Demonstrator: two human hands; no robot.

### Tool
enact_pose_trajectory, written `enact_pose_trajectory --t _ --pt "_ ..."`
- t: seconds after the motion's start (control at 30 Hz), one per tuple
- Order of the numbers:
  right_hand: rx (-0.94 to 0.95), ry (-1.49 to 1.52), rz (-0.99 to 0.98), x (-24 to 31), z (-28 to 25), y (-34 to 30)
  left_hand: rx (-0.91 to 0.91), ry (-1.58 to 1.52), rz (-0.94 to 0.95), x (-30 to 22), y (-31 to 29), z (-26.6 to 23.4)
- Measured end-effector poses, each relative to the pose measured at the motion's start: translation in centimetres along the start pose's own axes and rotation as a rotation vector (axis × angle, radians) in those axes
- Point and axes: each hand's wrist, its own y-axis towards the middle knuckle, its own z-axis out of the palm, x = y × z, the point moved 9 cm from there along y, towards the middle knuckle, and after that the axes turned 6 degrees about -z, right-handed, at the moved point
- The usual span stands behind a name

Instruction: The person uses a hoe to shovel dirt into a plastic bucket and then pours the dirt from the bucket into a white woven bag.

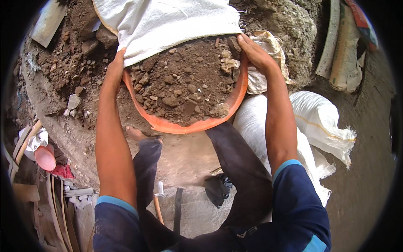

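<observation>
Navy sleeves with light-blue cuffs [289,193] lie closest to the camera, and your two bare forearms reach forward from them. Below, between your arms, are your dark trousers [241,168], knees apart, with one bare foot [137,133] showing at the left. Straight ahead of you, just beyond your knees, sits a round orange basin [182,127], heaped with brown soil and broken stone [172,86]. It has no clear long axis; its curved near rim faces you and lies between your hands, so neither is plainly nearer. Your left hand [115,68] is closed at the left rim, seeming to pinch the corner of a white woven sack [176,23] against it. Your right hand [256,53] mirrors it at the opposite side, thumb on top near the sack's other corner; you cannot tell how its hidden fingers are set. The sack's edge crosses the basin's far side from hand to hand, and its body stretches away from you. To the right lie filled white sacks [317,111]; farthest out, rubble [289,21] rises behind.
</observation>
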Motion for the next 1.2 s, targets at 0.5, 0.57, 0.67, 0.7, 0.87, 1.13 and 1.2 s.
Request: enact_pose_trajectory --t 0.5,0.57,0.67,0.7,0.87,1.13,1.2 --pt "0.172 0.043 0.077 0.8 0.5 -0.6 -0.067 -0.431 0.1 1.7 2.7 0.4" --pt "0.18 0.115 0.071 1.0 0.7 -0.6 -0.102 -0.477 0.153 1.3 2.2 0.9" --pt "0.188 0.318 0.154 -3.0 0.6 0.6 -0.105 -0.412 0.169 1.1 2.2 0.9" --pt "0.091 0.313 0.116 -2.0 0.9 0.2 -0.126 -0.4 0.192 0.9 1.9 0.7" --pt "0.112 0.256 0.118 -2.7 1.5 1.2 -0.179 -0.291 0.26 0.5 2.0 0.0" --pt "-0.269 -0.491 -0.385 8.0 -3.5 0.9 -0.264 -0.07 0.24 0.4 2.7 -0.8" --pt "-0.302 -0.63 -0.563 9.2 -2.3 0.7 -0.233 -0.122 0.285 0.2 2.5 -0.6"
